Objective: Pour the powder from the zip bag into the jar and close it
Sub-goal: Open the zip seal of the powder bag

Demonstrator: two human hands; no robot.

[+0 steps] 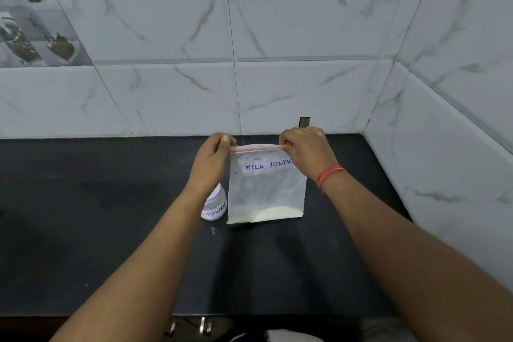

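Clear plastic zip bag (266,189) with red seal strip and handwritten "MILK POWDE" label held upright on black stone table (111,230), bottom edge touching the surface. White powder (266,214) settled along the bottom. Left hand (212,159) pinching the top left corner; right hand (306,150) pinching the top right corner. Small clear plastic jar (215,207) labelled "POWD", just left of the bag, partly hidden behind left wrist. Red thread band (330,175) on right wrist.
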